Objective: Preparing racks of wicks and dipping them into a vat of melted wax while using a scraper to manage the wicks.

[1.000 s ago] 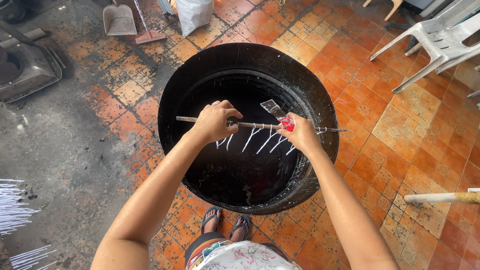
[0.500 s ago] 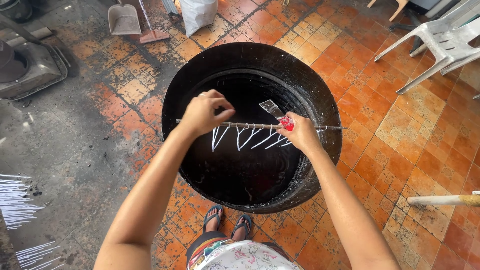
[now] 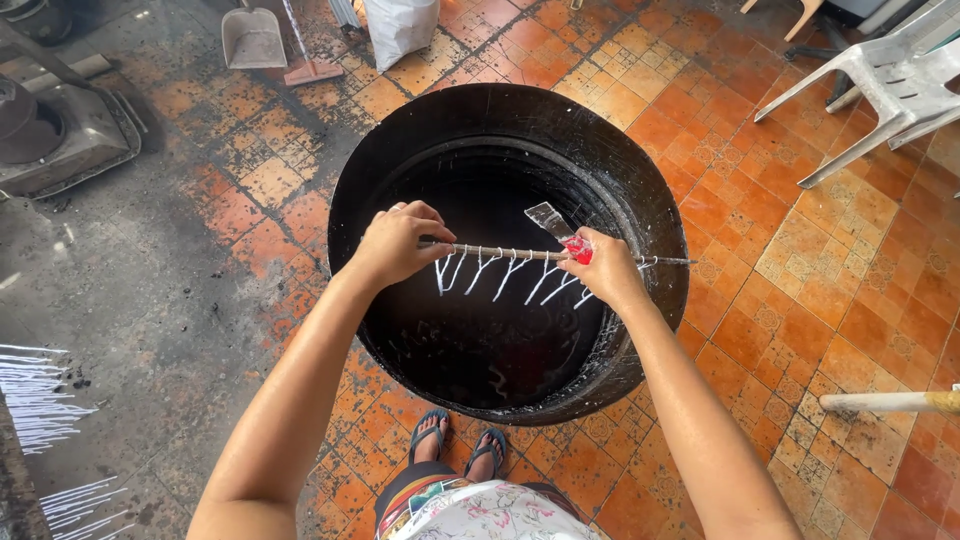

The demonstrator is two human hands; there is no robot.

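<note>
A person looks down into a large black drum (image 3: 400, 160) standing on worn orange floor tiles (image 3: 800, 290). Across its mouth they hold a thin rod (image 3: 500, 252) level, with a row of slim white candles (image 3: 500, 275) hanging from it by their wicks, probably so they dangle freely over the dark interior. The left hand (image 3: 392, 243) is closed around the rod's left end. The right hand (image 3: 605, 268) is curled around the rod further right and also pinches a red-handled scraper (image 3: 560, 232) (its flat metal blade points up and away). A white plastic chair (image 3: 880, 90) stands at the upper right, a dustpan (image 3: 252, 38) at the upper left.
</note>
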